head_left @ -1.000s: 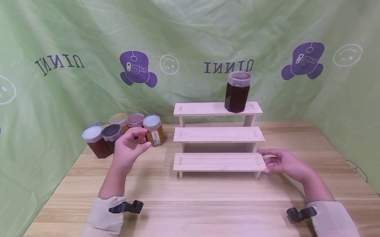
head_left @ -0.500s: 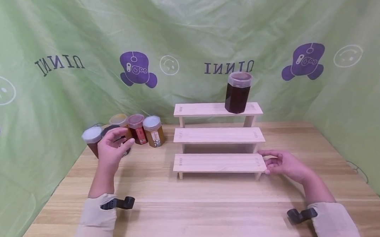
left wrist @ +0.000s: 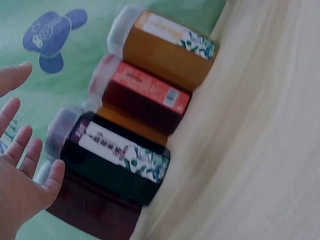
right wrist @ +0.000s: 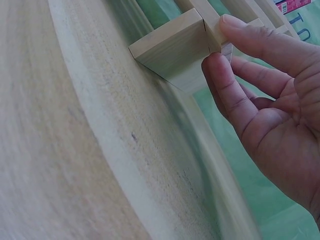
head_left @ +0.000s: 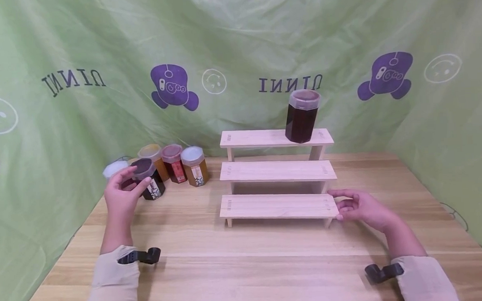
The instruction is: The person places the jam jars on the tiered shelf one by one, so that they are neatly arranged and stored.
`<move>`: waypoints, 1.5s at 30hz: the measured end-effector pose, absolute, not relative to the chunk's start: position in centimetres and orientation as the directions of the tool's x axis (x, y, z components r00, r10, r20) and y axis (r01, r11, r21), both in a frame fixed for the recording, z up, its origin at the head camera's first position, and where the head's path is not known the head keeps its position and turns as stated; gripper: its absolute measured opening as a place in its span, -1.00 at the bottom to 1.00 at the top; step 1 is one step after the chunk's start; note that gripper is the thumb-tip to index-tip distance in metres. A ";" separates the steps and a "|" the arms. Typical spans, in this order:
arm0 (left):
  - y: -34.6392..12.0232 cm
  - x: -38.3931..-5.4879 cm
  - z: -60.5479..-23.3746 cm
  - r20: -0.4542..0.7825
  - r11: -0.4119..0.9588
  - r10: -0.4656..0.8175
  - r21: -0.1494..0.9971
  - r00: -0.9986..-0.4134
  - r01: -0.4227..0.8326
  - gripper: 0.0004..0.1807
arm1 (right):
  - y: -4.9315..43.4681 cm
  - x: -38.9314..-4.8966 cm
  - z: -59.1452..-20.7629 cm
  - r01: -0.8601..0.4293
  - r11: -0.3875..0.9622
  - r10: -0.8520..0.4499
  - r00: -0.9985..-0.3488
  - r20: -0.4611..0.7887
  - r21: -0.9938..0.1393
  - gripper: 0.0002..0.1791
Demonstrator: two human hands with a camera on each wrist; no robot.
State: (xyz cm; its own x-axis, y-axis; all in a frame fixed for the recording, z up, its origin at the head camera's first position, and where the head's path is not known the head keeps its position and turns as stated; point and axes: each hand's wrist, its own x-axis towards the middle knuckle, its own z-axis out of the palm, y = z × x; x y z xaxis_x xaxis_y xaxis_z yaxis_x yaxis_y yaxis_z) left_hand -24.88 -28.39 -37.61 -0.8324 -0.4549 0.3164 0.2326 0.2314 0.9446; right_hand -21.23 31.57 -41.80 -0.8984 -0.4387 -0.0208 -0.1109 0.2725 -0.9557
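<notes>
In the head view, the left hand [head_left: 121,197] reaches up from the lower left, bent at the wrist, its grip loose with thumb and fingers parted beside the dark jar [head_left: 155,184]. At lower right, the right hand [head_left: 362,208] points inward, its grip pinching the lowest step of the wooden stand [head_left: 277,206].

In the left wrist view, spread fingers at the left edge overlap the dark jar's lid; contact cannot be told.

In the right wrist view, thumb and fingers hold the step's end, upper right.
</notes>
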 end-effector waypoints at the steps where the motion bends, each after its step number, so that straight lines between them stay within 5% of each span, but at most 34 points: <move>1: -28.6 -24.9 -37.7 0.306 0.245 -0.461 0.946 -0.833 0.213 -0.45 | 31.6 -21.2 -41.8 -0.117 0.272 -0.438 -0.899 -0.015 -0.955 -0.17; 17: -30.0 -25.4 -38.8 0.329 0.485 -0.344 0.864 -0.879 0.134 -0.05 | 31.7 -21.0 -41.8 -0.109 0.242 -0.432 -0.902 -0.007 -0.964 -0.19; 22: -30.1 -25.4 -39.1 0.379 0.583 -0.296 0.799 -0.877 0.148 -0.11 | 31.6 -20.9 -41.7 -0.103 0.236 -0.433 -0.901 -0.009 -0.966 -0.18; 35: -29.5 -24.9 -38.4 0.423 0.575 -0.365 0.803 -0.829 0.157 -0.46 | 31.5 -21.1 -41.5 -0.105 0.296 -0.424 -0.905 -0.033 -0.949 -0.17; 41: -29.5 -25.1 -37.7 0.322 0.499 -0.354 0.859 -0.878 0.113 -0.26 | 31.4 -21.2 -41.4 -0.099 0.312 -0.410 -0.911 -0.040 -0.945 -0.17; 45: -29.6 -25.9 -37.7 0.317 0.580 -0.306 0.810 -0.898 0.088 -0.18 | 31.5 -21.3 -41.6 -0.094 0.298 -0.413 -0.910 -0.040 -0.950 -0.17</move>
